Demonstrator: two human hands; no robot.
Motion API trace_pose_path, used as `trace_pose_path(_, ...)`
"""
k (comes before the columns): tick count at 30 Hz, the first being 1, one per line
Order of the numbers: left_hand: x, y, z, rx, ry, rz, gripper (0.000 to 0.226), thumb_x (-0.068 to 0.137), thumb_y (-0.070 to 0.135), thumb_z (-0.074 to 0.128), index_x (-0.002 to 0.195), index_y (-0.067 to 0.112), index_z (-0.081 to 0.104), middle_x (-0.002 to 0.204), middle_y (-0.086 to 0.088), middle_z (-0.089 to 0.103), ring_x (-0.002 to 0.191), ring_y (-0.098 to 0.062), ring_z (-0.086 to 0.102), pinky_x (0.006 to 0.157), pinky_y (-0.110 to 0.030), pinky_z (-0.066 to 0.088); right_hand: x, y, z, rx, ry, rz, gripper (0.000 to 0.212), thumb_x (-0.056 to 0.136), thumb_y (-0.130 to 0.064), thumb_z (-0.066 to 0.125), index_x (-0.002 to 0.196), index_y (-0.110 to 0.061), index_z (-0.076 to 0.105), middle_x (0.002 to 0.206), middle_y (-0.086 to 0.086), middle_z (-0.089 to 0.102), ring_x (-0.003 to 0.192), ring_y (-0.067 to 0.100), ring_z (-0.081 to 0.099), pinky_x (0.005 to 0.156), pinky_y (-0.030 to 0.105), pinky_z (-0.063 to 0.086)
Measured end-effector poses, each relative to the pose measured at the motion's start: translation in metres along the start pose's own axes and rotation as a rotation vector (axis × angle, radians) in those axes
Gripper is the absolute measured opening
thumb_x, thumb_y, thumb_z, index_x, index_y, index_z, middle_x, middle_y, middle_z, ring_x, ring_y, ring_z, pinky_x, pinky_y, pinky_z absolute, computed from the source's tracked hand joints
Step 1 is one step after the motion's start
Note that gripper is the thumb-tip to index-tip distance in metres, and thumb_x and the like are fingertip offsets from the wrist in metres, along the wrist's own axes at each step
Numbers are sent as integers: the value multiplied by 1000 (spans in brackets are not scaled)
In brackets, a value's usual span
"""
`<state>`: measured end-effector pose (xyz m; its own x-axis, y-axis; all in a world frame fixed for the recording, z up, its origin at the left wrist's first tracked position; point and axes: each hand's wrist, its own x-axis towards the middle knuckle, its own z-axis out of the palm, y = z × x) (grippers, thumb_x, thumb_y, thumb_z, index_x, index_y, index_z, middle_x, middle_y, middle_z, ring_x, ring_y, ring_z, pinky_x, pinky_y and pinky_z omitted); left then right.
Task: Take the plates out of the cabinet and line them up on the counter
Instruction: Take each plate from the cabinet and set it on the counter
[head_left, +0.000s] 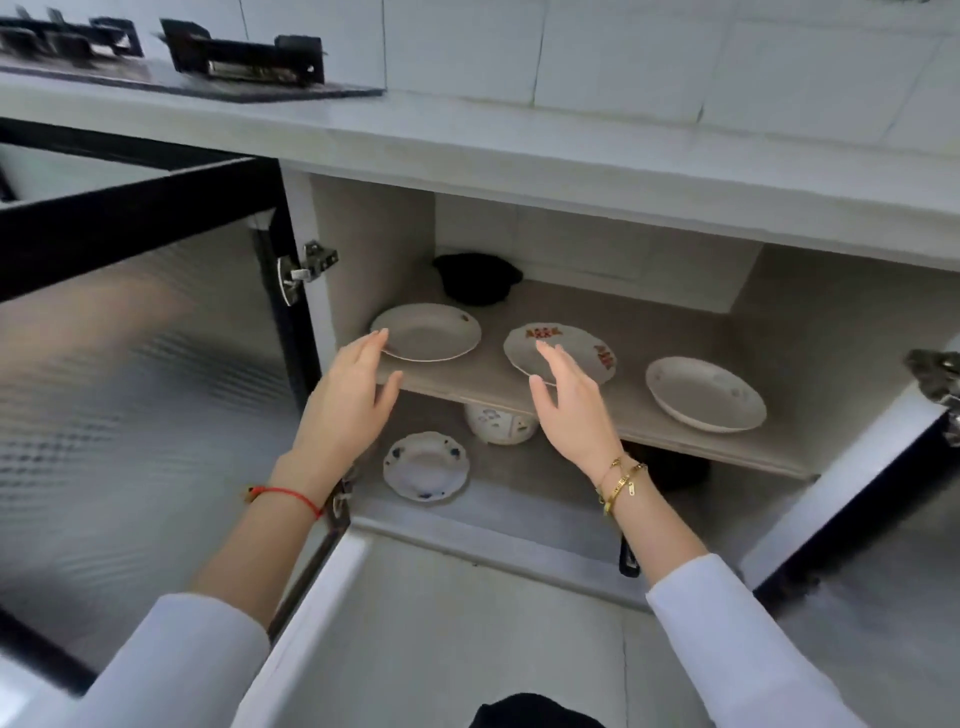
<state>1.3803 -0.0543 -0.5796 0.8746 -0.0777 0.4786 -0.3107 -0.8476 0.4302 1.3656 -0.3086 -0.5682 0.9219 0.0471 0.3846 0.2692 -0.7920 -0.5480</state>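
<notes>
Three plates lie in a row on the cabinet's upper shelf (675, 431): a plain white plate (434, 332) at the left, a plate with red marks (571, 345) in the middle, a white plate (706, 392) at the right. A scalloped plate with blue marks (426, 466) lies on the cabinet floor. My left hand (348, 400) is open, its fingertips at the near rim of the left plate. My right hand (571, 405) is open in front of the middle plate and covers its near rim. Neither hand holds anything.
Both cabinet doors stand open: a frosted glass door (130, 389) at the left, another door (857, 509) at the right. A black pot (478, 278) sits at the back of the shelf. A white jar (501, 423) stands below. Above runs the white counter (519, 145) with a stove (234, 62).
</notes>
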Motion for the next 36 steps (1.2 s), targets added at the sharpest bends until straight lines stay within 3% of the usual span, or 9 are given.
trace_pose_path(7,57,-38,37,-22,-46,-116,52,98,25,51,144,3,39,146,-14,45,135,-27,42,108,-32,34,93,15,64,103,-85,94,46,99,-21,42,143,-9,37,144,13,46,132,27,44,108,31,33)
trace_pose_path(13,111,-69,75,-31,-111,-281,33,98,23,50,118,-4,53,115,-26,57,110,-41,55,90,-41,42,158,33,108,104,-199,228,46,100,-21,40,144,-10,33,139,15,49,127,33,47,102,35,38)
trace_pose_path(15,125,-82,89,-14,-152,-315,33,99,23,47,117,-4,52,113,-28,57,106,-42,56,87,-42,43,176,42,122,48,-214,256,44,101,-23,38,142,-8,35,137,18,50,124,36,49,99,37,40)
trace_pose_path(18,140,-102,108,-4,-199,-394,36,100,27,44,121,-1,53,112,-28,61,102,-43,60,83,-43,47,196,56,141,-13,-256,288,41,102,-26,34,127,2,50,123,24,60,113,38,57,91,37,44)
trace_pose_path(20,146,-114,119,6,-218,-470,39,100,31,43,113,-2,60,109,-28,64,99,-43,62,81,-42,48,205,61,152,-13,-281,327,42,102,-26,33,116,6,57,117,26,62,108,38,59,87,36,45)
trace_pose_path(25,154,-132,137,0,-218,-566,43,99,35,45,104,-3,64,106,-26,66,98,-41,63,77,-40,48,218,66,168,-4,-281,409,41,102,-23,35,121,8,54,125,26,58,117,39,54,94,37,42)
trace_pose_path(28,159,-135,144,-98,-186,-575,41,99,34,46,98,-1,66,98,-25,68,93,-41,64,72,-36,45,219,69,171,26,-263,430,40,101,-21,36,120,7,56,124,26,59,116,39,55,94,37,43)
trace_pose_path(36,142,-125,142,-512,-45,-680,27,93,20,61,110,1,70,108,-15,72,103,-26,67,86,-29,51,203,69,169,156,-136,390,27,92,-10,47,112,1,62,113,20,66,110,36,59,90,33,45)
